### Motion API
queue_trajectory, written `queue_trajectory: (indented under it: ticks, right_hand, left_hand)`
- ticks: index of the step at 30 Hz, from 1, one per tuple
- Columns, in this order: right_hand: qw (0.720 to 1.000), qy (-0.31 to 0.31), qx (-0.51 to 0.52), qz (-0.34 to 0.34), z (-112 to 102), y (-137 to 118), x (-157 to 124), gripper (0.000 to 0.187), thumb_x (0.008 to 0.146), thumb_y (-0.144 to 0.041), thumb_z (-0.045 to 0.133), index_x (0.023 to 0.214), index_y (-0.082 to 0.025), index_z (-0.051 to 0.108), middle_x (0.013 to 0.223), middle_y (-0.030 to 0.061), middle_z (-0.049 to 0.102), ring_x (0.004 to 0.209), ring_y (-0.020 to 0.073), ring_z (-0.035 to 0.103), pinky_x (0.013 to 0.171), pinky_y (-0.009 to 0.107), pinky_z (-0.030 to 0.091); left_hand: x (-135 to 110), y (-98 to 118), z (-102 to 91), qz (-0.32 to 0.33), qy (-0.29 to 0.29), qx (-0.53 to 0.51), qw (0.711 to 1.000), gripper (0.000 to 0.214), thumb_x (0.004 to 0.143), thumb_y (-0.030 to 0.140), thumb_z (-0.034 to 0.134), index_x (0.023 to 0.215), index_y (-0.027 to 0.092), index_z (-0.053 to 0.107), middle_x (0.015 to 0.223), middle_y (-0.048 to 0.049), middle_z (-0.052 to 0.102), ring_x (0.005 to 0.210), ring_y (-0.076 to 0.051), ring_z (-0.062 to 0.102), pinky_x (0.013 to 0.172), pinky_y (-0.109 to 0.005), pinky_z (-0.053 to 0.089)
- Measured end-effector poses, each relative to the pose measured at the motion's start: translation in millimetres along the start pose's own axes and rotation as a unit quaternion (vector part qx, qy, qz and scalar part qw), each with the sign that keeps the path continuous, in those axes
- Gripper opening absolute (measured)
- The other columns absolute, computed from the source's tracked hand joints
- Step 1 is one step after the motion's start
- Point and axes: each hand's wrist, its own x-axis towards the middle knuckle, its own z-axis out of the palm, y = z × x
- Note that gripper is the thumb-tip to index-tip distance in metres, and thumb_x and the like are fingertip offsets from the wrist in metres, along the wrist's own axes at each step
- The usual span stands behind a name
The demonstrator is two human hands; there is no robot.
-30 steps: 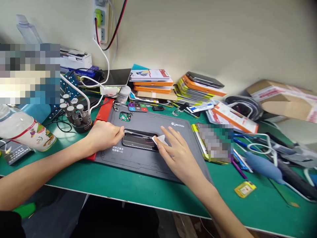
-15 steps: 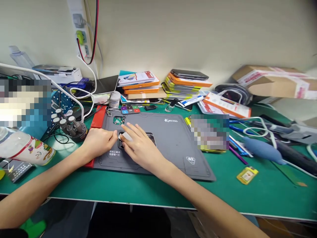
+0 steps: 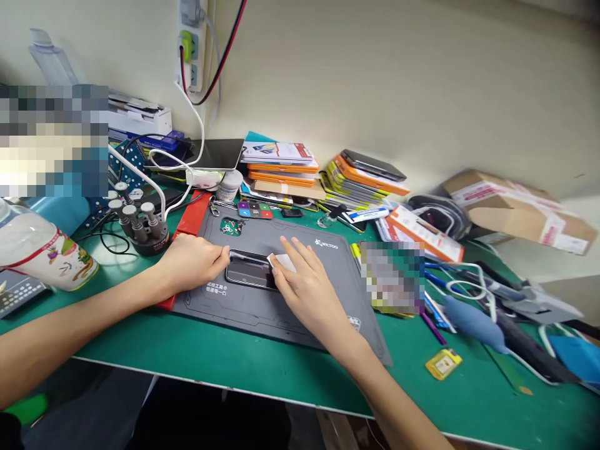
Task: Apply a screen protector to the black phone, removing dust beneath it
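Phone point(image 3: 248, 272) lies long axis left to right between the hands; left hand point(image 3: 194, 261), fingers curled, at its left end, grip unclear; right hand point(image 3: 307, 289) grasping a white wipe point(image 3: 285, 262) over its right part.

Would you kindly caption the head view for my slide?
Left hand touches a phone on a mat; right hand holds a white wipe over it.

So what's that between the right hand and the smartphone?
A white wipe, held by the right hand over the right end of the smartphone; the head view shows it.
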Motion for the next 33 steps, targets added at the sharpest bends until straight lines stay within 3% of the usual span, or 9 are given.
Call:
queue_trajectory:
  ticks: [6,12,15,22,29,33]
  right_hand:
    - [0.999,-0.013,0.021,-0.034,6.0,-25.7,20.1,0.043,0.109,-0.030,0.039,0.132,-0.017,0.074,0.166,0.0130,0.045,0.158,0.0315,0.035,0.128,0.059,0.034]
    - [0.999,-0.023,0.017,-0.021,1.4,-9.3,13.1,0.041,0.110,-0.035,0.040,0.132,-0.026,0.074,0.166,0.0078,0.045,0.158,0.0315,0.036,0.127,0.062,0.034]
    - [1.000,-0.017,0.013,-0.009,1.6,-3.9,9.1,0.043,0.110,-0.036,0.040,0.132,-0.023,0.074,0.166,0.0094,0.045,0.158,0.0318,0.036,0.127,0.061,0.034]
    - [0.997,-0.040,0.016,-0.062,9.4,-34.1,29.5,0.046,0.111,-0.033,0.035,0.135,-0.018,0.072,0.167,0.0123,0.042,0.158,0.0316,0.035,0.128,0.060,0.034]
    - [0.997,-0.039,-0.022,-0.062,-0.4,-22.8,22.0,0.044,0.110,-0.031,0.038,0.134,-0.016,0.072,0.164,0.0170,0.046,0.157,0.0334,0.036,0.126,0.062,0.037]
    - [0.997,-0.035,-0.004,-0.069,2.6,-32.1,22.5,0.044,0.110,-0.030,0.038,0.133,-0.015,0.072,0.164,0.0155,0.045,0.158,0.0322,0.035,0.126,0.061,0.037]
  left_hand:
    - [-0.4,1.2,-1.5,0.009,-0.006,0.003,1.000,0.059,0.108,0.038,0.035,0.075,0.015,0.078,0.074,-0.0104,0.079,0.066,-0.026,0.075,0.056,-0.030,0.034]
    - [-1.2,1.0,0.0,0.018,0.003,-0.015,1.000,0.056,0.108,0.036,0.037,0.075,0.015,0.077,0.074,-0.0096,0.079,0.065,-0.024,0.074,0.057,-0.029,0.035]
    - [-1.9,0.8,0.2,0.021,-0.001,-0.019,1.000,0.055,0.108,0.035,0.038,0.075,0.015,0.076,0.075,-0.0103,0.079,0.067,-0.025,0.075,0.057,-0.029,0.036]
    - [-2.8,1.2,-0.3,0.021,-0.003,-0.010,1.000,0.054,0.108,0.034,0.038,0.078,0.015,0.078,0.078,-0.0099,0.080,0.068,-0.026,0.076,0.057,-0.030,0.038]
    - [-2.6,2.9,0.5,0.019,0.005,-0.021,1.000,0.053,0.107,0.034,0.039,0.078,0.015,0.078,0.077,-0.0105,0.080,0.067,-0.026,0.076,0.057,-0.031,0.040]
    - [-3.0,3.0,1.4,0.023,0.021,-0.032,0.999,0.054,0.107,0.034,0.038,0.075,0.014,0.077,0.076,-0.0122,0.079,0.066,-0.025,0.075,0.059,-0.031,0.041]
